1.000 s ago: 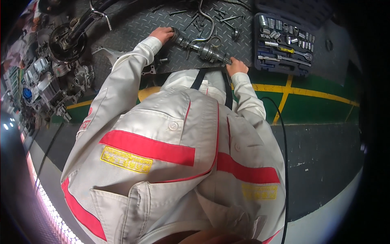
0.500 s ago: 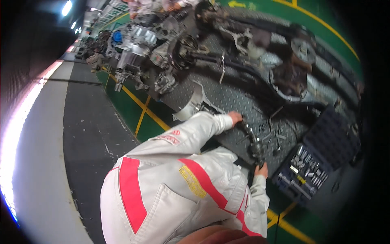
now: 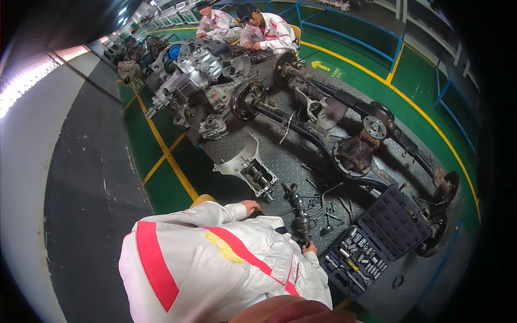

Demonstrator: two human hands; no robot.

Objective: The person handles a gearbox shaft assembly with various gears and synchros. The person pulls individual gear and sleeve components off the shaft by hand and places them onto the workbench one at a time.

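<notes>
Worktop (image 3: 291, 166): grey tread plate, green floor (image 3: 141, 137) alongside. Gear shaft (image 3: 301, 219), one: on the worktop's near side, between housing (image 3: 238, 162) and socket set (image 3: 362, 254). Right hand (image 3: 311, 247): fingers pinching the shaft's near end. Left hand (image 3: 250, 206): by the worktop's edge, near the housing, off the shaft; fingers' spread cannot be told. Bolts (image 3: 334, 217): loose, beside the shaft. Axles (image 3: 344, 100), two: beyond. Co-workers (image 3: 273, 36), two: far end.

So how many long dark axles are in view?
2: the near axle, beyond the geared shaft at the right hand and partly hidden by the case lid; and the far axle, just past it. Clutter could hide others.
</notes>
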